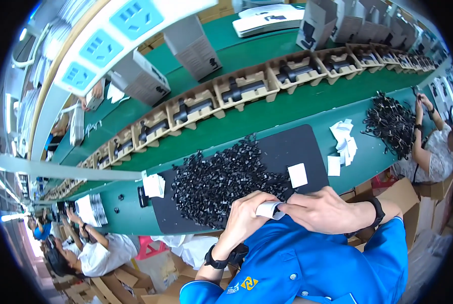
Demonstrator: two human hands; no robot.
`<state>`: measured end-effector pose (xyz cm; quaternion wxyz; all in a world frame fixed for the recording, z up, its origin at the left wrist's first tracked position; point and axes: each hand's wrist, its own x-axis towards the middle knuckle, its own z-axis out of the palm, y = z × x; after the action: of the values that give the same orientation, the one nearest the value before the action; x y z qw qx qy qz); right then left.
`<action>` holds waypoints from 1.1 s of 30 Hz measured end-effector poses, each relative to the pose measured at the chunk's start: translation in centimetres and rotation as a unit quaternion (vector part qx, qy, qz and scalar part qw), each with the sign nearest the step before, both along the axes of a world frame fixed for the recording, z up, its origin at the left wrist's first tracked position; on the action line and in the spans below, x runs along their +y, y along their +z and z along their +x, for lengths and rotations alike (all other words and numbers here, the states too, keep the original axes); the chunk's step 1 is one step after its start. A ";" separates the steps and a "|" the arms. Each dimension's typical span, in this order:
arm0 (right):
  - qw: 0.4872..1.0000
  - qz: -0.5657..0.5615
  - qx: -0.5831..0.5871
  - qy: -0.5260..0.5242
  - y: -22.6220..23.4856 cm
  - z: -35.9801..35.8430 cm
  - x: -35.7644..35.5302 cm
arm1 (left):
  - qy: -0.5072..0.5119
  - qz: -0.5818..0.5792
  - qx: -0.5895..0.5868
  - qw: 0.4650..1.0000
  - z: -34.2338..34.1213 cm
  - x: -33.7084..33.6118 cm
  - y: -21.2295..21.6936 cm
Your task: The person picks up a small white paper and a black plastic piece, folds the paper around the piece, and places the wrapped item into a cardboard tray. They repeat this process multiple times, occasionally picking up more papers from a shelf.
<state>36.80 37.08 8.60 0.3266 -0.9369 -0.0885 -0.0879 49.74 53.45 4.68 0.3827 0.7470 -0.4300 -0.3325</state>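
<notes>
In front of my chest, my left hand grips a small white paper packet between thumb and fingers. My right hand is closed at the packet's right end, its fingertips pinched together. Something dark shows at those fingertips, too small to name. Just beyond my hands a large heap of small black parts covers much of a dark grey mat. A flat white packet lies on the mat, right of the heap. A stack of white packets sits at the mat's left edge.
Past the green bench, cardboard trays with black devices line a green belt. White packets and a pile of black cables lie to the right, near a co-worker's arms. Another person sits left. A socket strip hangs upper left.
</notes>
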 end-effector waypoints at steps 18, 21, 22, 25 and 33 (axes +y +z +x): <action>0.989 -0.126 0.069 -0.012 -1.3 -1.3 -2.4 | 0.055 -0.050 0.041 0.996 -1.6 -3.3 -0.9; 0.990 0.116 -0.024 -0.076 -0.2 -2.0 -3.8 | 0.054 -0.117 0.054 0.990 -1.7 -3.6 -0.8; 0.964 0.234 -0.070 -0.105 -0.1 -2.2 -4.2 | 0.051 -0.144 0.067 0.986 -1.8 -3.7 -0.6; 0.957 0.235 -0.132 -0.106 -3.5 -1.9 -5.1 | 0.045 -0.161 0.092 0.982 -2.2 -4.1 -0.4; 0.948 0.174 -0.228 -0.136 -7.2 -2.8 -7.2 | 0.141 -0.053 0.343 0.927 -3.4 -6.8 -0.4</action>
<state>33.99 29.87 1.35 0.4410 -0.8235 -0.0158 -0.3565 46.30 46.69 4.32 0.5892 0.6190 -0.1795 -0.4874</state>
